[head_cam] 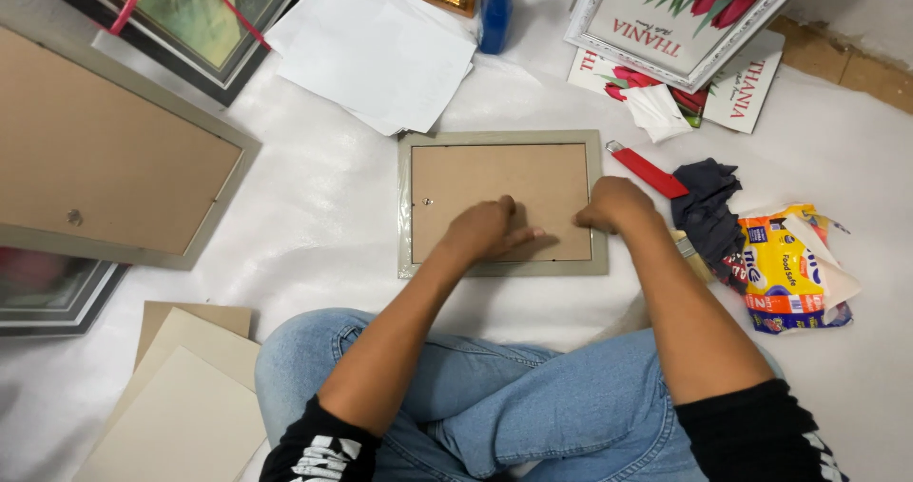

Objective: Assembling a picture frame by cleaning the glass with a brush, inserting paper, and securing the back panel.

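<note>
A small grey picture frame (501,138) lies face-down on the white floor covering (323,206), brown backing board (475,183) up. The left hand (487,228) presses flat on the board's lower half — grip holding nothing. The right hand (613,203), at 3 o'clock of the left, curls its grip narrowly against the frame's right edge, with a red-handled tool (649,170) at its 1 o'clock.

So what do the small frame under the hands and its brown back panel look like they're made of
The small frame looks like wood or moulded plastic with a matte grey-green finish; the flat, dull rim leaves it open. Its back panel appears to be brown fibreboard or hardboard: uniform tan, no grain, no shine. The left hand presses on it, and the right hand rests at the frame's right edge.
</note>
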